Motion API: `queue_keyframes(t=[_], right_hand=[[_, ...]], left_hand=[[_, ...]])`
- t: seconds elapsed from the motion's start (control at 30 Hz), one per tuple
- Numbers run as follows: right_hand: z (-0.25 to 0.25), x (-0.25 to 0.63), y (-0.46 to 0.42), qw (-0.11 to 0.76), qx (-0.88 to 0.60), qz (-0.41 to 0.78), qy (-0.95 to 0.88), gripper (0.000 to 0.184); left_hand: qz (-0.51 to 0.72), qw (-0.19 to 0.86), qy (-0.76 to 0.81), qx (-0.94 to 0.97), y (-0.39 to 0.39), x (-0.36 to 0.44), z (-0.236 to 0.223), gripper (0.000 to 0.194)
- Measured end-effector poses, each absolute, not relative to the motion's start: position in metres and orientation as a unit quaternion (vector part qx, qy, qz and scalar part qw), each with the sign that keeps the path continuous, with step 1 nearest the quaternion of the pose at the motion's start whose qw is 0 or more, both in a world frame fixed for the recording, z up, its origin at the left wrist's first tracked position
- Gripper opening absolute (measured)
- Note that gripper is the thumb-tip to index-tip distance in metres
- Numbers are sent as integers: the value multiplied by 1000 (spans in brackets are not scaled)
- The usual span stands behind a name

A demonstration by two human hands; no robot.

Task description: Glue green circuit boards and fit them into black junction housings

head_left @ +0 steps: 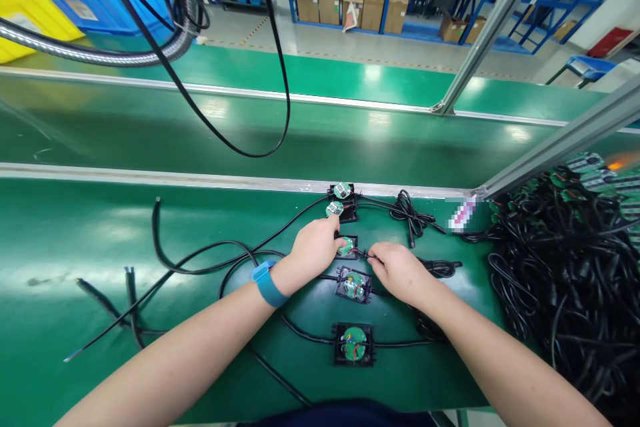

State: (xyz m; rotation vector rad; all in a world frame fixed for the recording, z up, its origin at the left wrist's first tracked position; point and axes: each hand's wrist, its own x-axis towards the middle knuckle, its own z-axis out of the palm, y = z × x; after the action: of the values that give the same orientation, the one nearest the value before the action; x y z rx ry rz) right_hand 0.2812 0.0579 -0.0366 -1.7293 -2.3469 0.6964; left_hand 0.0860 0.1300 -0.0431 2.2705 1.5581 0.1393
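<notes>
Several small open black plastic housings with round green circuit boards lie in a column on the green table. At the middle housing (352, 240), my left hand (317, 247) grips the left end, its thumb over the edge of the green circuit board (346, 247). My right hand (400, 270) pinches the black cable (367, 254) just right of that housing. Nearer me lie a tilted housing (353, 284) and another housing (354, 345), each with a wired board. Beyond my left fingers, two boards (342, 190) sit on the farthest housings. My left fingertips are partly hidden.
A big heap of black cables (540, 267) with boards covers the right side. Coiled cables (413, 213) lie beyond my right hand. Long black cables (200, 257) stretch leftward. A cable loop (287, 80) hangs overhead, and a metal frame post (493, 33) rises at right.
</notes>
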Motion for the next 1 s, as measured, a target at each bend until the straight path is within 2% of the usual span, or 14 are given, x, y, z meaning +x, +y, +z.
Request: queue_keyframes(t=[0.13,0.33,0.63,0.8,1.0], right_hand=[[-36,281,63,88,-583,241,-771,10],[-38,283,72,114,-582,310,-743,19],[-40,287,84,105,-524,299,-790,20],[-38,282,84,41,-547,224,-806,21],[-29,267,88,-90,-544,122,-825,26]], left_hand=[[19,195,558,806,129,88,-39,21],[21,199,546,813,125,87,-42,22],[30,197,521,830,125,83,-44,20],[27,188,516,835,124,83,-45,21],[36,197,509,837,124,82,-48,20]])
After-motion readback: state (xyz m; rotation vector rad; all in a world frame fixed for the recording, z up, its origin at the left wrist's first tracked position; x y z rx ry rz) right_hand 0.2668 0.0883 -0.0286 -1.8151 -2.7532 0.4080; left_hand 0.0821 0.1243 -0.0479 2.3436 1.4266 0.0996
